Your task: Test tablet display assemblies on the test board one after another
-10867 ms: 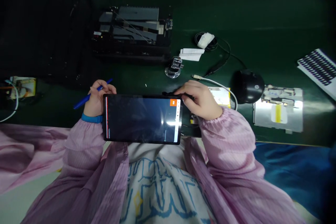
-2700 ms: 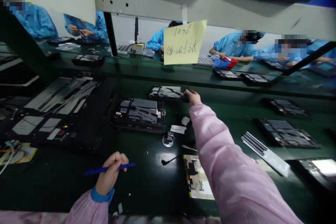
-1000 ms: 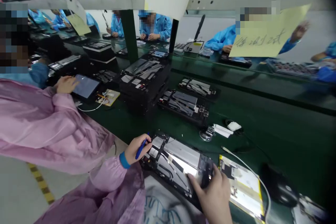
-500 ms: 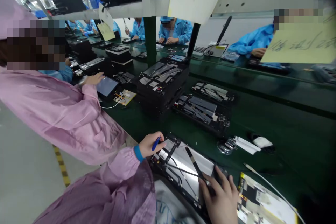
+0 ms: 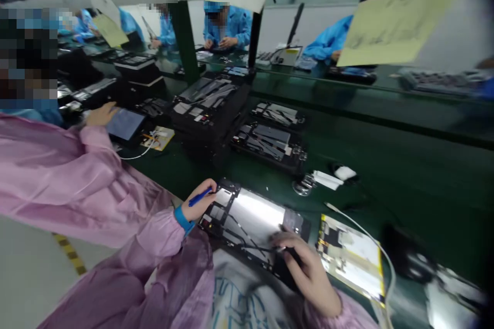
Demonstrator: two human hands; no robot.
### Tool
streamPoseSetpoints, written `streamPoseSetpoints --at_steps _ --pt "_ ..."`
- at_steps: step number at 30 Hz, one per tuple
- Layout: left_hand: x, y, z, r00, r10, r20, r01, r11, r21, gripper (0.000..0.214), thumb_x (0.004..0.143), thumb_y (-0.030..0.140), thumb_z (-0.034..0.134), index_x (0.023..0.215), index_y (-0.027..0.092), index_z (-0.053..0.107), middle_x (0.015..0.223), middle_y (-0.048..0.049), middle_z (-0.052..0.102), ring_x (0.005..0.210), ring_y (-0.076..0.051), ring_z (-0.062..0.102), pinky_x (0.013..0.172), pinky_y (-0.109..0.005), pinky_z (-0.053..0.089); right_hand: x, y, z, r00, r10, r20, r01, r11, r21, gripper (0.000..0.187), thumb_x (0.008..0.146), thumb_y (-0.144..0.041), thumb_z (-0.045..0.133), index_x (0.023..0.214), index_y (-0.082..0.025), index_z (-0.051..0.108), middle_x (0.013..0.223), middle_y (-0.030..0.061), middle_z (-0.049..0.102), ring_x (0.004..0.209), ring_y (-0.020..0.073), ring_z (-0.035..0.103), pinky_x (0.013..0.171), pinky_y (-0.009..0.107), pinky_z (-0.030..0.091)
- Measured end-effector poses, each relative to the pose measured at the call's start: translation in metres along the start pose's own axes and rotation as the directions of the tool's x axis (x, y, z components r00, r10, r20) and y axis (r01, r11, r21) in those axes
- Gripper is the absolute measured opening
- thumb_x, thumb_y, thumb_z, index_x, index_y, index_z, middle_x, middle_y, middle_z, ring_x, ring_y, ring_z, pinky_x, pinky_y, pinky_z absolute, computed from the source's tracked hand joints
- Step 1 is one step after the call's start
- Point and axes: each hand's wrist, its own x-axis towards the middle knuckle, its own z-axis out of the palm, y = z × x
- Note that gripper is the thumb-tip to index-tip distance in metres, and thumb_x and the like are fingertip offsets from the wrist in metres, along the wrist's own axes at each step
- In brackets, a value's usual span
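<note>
My left hand (image 5: 198,201) is closed around a blue pen-like tool (image 5: 199,196) and rests at the left end of an opened tablet (image 5: 257,211). Bright metal, dark strips and small parts show inside the tablet, which lies close to my body. Over its right end is my right hand (image 5: 309,270), palm down and partly blurred. Its thumb and forefinger come together at the end of a black flat cable (image 5: 249,240), seemingly pinching it. A white cord (image 5: 358,226) crosses a yellow-edged board (image 5: 353,254) to the right of this hand.
Two more opened tablets (image 5: 264,140) lie beyond mine, left of a coiled metal piece (image 5: 304,185). Stacked tablets (image 5: 210,113) stand at the back left. On the left, a co-worker's hand (image 5: 101,114) touches a screen (image 5: 125,123). A black object (image 5: 409,254) sits at right.
The camera view has shifted right. My right hand has moved along the tablet, and the raised black strip no longer crosses the bright metal. My left hand keeps the blue tool, now tilted flatter.
</note>
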Motion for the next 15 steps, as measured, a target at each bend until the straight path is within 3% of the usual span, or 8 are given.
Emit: streamPoseSetpoints --at_steps 2,4,7,9,12,13,14,15 --pt "-0.001 0.01 0.0 0.996 0.052 -0.069 -0.05 0.998 0.037 0.013 0.075 0.022 0.052 0.076 0.017 0.04 0.07 0.0032 0.038 0.063 -0.009 0.036 0.059 -0.019 0.033 0.007 -0.012 -0.021 0.995 -0.069 0.07 0.065 0.996 0.057 0.025 0.095 -0.02 0.034 0.103 -0.023 0.058 0.095 0.0071 0.069 0.094 0.0192 0.066 0.091 0.039 0.053" --pt "-0.003 0.021 -0.003 0.98 0.139 -0.139 -0.128 0.988 0.083 0.014 0.079 0.024 0.053 0.075 0.017 0.041 0.069 0.0034 0.038 0.06 -0.008 0.036 0.057 -0.019 0.034 0.014 -0.027 -0.039 0.982 -0.135 0.13 0.128 0.99 0.064 0.032 0.095 -0.021 0.03 0.11 -0.023 0.059 0.099 0.0088 0.069 0.097 0.0208 0.064 0.086 0.037 0.053" --pt "-0.005 0.036 -0.006 0.908 0.32 -0.271 -0.285 0.945 0.164 0.017 0.083 0.024 0.055 0.076 0.017 0.042 0.068 0.0034 0.041 0.057 -0.008 0.039 0.055 -0.019 0.036 0.026 -0.049 -0.056 0.98 -0.065 0.189 0.079 0.995 -0.066 0.036 0.094 -0.02 0.031 0.111 -0.021 0.063 0.099 0.01 0.069 0.093 0.0202 0.065 0.079 0.034 0.054" --pt "-0.007 0.043 -0.008 0.801 0.481 -0.356 -0.43 0.876 0.218 0.017 0.083 0.021 0.058 0.075 0.017 0.043 0.071 0.0022 0.046 0.063 -0.008 0.049 0.062 -0.02 0.043 0.033 -0.058 -0.06 0.983 0.089 0.163 -0.057 0.98 -0.189 0.036 0.093 -0.022 0.034 0.108 -0.019 0.066 0.099 0.0101 0.07 0.09 0.02 0.066 0.076 0.033 0.055" --pt "-0.014 0.049 -0.006 0.582 0.703 -0.41 -0.628 0.708 0.323 0.021 0.081 0.013 0.06 0.068 0.016 0.044 0.076 0.0 0.055 0.075 -0.011 0.06 0.074 -0.024 0.051 0.04 -0.059 -0.057 0.947 0.313 0.066 -0.291 0.929 -0.227 0.038 0.095 -0.036 0.038 0.11 -0.019 0.068 0.107 0.01 0.07 0.1 0.0227 0.066 0.088 0.038 0.053" --pt "-0.019 0.051 -0.005 0.552 0.729 -0.406 -0.649 0.681 0.339 0.022 0.08 0.012 0.06 0.065 0.016 0.044 0.079 -0.0012 0.058 0.076 -0.011 0.061 0.072 -0.024 0.052 0.041 -0.055 -0.055 0.928 0.37 0.051 -0.355 0.916 -0.185 0.041 0.094 -0.044 0.04 0.111 -0.02 0.068 0.11 0.0101 0.07 0.102 0.0235 0.066 0.09 0.04 0.052" --pt "-0.026 0.053 -0.004 0.568 0.723 -0.394 -0.646 0.688 0.331 0.021 0.08 0.013 0.06 0.064 0.016 0.047 0.084 -0.0029 0.062 0.074 -0.012 0.062 0.067 -0.023 0.052 0.041 -0.05 -0.052 0.906 0.419 0.056 -0.411 0.904 -0.112 0.047 0.093 -0.052 0.04 0.113 -0.02 0.067 0.111 0.0103 0.07 0.096 0.0237 0.067 0.088 0.04 0.053" --pt "-0.033 0.056 -0.002 0.629 0.681 -0.374 -0.614 0.731 0.299 0.018 0.082 0.018 0.059 0.066 0.016 0.051 0.088 -0.0043 0.064 0.073 -0.013 0.063 0.061 -0.023 0.052 0.04 -0.043 -0.049 0.886 0.457 0.078 -0.457 0.889 -0.01 0.056 0.091 -0.061 0.036 0.115 -0.02 0.067 0.11 0.0111 0.07 0.084 0.023 0.069 0.081 0.041 0.055"
